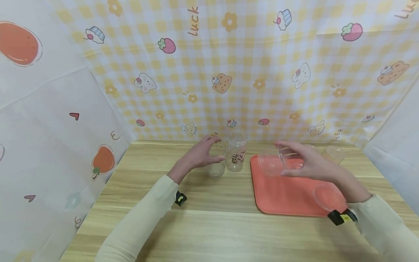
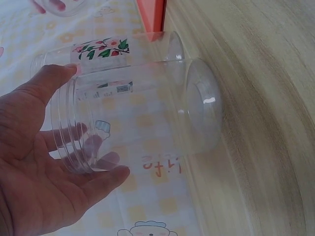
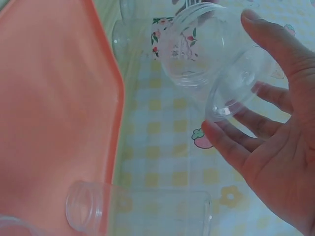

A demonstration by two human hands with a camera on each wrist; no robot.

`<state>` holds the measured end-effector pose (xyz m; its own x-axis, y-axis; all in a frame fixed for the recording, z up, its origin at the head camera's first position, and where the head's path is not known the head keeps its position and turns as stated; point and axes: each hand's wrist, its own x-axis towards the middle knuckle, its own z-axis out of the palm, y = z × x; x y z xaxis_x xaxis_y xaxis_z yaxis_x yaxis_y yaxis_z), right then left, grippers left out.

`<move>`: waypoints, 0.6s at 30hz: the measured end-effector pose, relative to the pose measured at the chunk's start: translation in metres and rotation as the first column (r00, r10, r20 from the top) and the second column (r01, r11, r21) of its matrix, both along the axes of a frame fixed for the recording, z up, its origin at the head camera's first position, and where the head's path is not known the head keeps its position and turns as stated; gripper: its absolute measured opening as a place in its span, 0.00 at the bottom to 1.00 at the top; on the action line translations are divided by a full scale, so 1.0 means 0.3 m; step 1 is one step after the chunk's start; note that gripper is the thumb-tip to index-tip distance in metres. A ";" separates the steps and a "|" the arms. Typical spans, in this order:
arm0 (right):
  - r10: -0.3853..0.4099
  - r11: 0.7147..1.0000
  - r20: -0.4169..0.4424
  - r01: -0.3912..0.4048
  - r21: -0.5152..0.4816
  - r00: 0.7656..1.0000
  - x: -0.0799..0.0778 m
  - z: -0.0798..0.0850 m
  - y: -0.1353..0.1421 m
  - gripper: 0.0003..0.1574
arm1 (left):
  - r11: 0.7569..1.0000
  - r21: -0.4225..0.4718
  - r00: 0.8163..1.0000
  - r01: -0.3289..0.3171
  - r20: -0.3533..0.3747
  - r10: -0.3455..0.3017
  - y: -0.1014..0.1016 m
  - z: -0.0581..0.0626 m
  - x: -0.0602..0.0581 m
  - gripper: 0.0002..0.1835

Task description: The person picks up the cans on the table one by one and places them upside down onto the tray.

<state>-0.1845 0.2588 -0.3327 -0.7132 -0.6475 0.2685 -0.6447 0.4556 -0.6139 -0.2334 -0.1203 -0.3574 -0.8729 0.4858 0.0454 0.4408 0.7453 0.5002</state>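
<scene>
My left hand (image 1: 203, 153) grips a clear plastic jar (image 2: 142, 118) near its ridged rim. Its thumb is on one side, its fingers on the other, and the jar stands upright on the wooden table. Right beside it stands another clear jar, the printed jar (image 1: 236, 156), with a floral panel. My right hand (image 1: 304, 160) holds a third clear jar (image 1: 271, 164) by its base end. That jar lies sideways in the air over the orange tray (image 1: 278, 198), its ridged mouth pointing left toward the printed jar.
A round clear lid-like disc (image 1: 328, 197) lies on the tray, partly behind the right forearm. Beyond the right hand, another clear jar (image 1: 334, 153) stands at the back right. A yellow-checked cloth (image 1: 196, 54) hangs behind the table.
</scene>
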 end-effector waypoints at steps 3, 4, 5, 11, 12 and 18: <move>0.009 1.000 0.000 -0.009 0.026 1.000 -0.001 0.009 0.007 0.52 | 1.000 0.006 1.000 0.005 0.000 -0.005 -0.001 0.000 -0.001 0.41; 0.011 0.999 0.002 -0.011 0.034 1.000 -0.001 0.012 0.009 0.52 | 1.000 0.008 1.000 0.006 0.000 -0.006 -0.002 0.000 -0.001 0.41; 0.012 0.999 0.008 -0.013 0.042 1.000 -0.001 0.014 0.011 0.51 | 1.000 0.009 1.000 0.007 0.000 -0.007 -0.002 0.000 -0.001 0.41; -0.010 0.993 0.057 0.003 0.114 0.998 -0.005 0.016 0.016 0.52 | 1.000 0.009 1.000 0.007 0.005 -0.007 -0.003 -0.001 -0.003 0.41; -0.015 0.991 0.059 0.007 0.132 0.998 -0.006 0.016 0.015 0.53 | 1.000 0.007 1.000 0.006 0.005 -0.006 -0.003 -0.002 -0.003 0.41; -0.015 0.976 0.064 0.001 0.216 0.998 -0.021 0.022 0.017 0.55 | 1.000 0.004 1.000 0.003 0.006 -0.003 -0.002 -0.003 -0.003 0.41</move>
<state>-0.1908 0.2638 -0.3262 -0.7298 -0.6795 0.0759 -0.6025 0.5868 -0.5410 -0.2342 -0.1208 -0.3584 -0.8719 0.4879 0.0421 0.4398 0.7423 0.5055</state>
